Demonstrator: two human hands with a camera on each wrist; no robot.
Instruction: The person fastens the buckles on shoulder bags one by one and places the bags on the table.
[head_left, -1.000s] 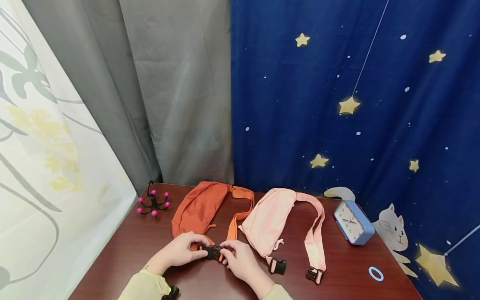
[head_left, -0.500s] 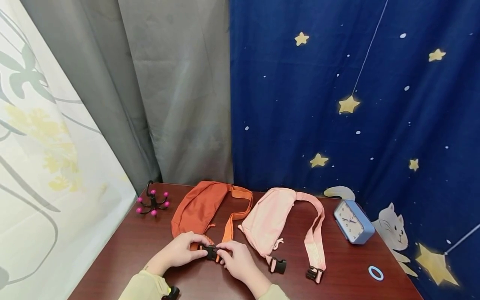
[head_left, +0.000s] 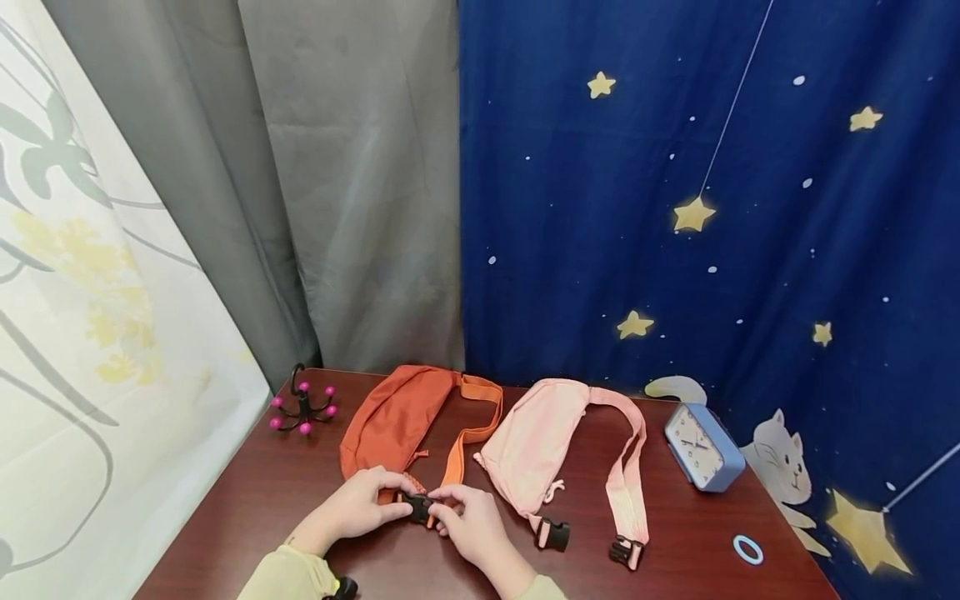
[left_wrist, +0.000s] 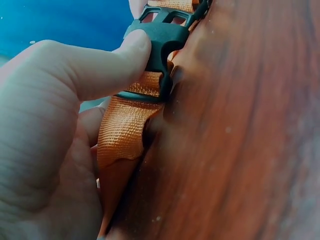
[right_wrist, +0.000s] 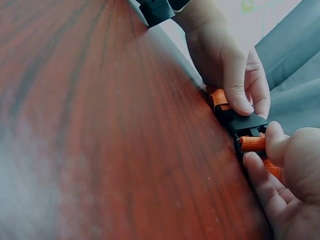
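Note:
An orange-red waist bag [head_left: 397, 417] lies at the back left of the table, its orange strap [head_left: 457, 458] running down to a black side-release buckle [head_left: 418, 507]. My left hand [head_left: 366, 504] pinches the socket half between thumb and fingers. In the left wrist view the thumb presses on that socket half [left_wrist: 162, 42]. The prong half [right_wrist: 255, 132] is between the thumb and finger of my right hand [head_left: 476, 525], with its prongs inside the socket. Whether the clip is fully latched I cannot tell.
A pink waist bag [head_left: 536, 442] lies to the right, its buckle halves apart: a socket [head_left: 555, 535] and a prong piece [head_left: 625, 552]. A blue clock [head_left: 705, 448] and light-blue ring [head_left: 747, 550] are farther right. A black hook rack with pink tips [head_left: 303, 408] stands left.
My right hand has moved slightly left, bringing the prong half into the socket half. The left hand has kept its hold nearly in place.

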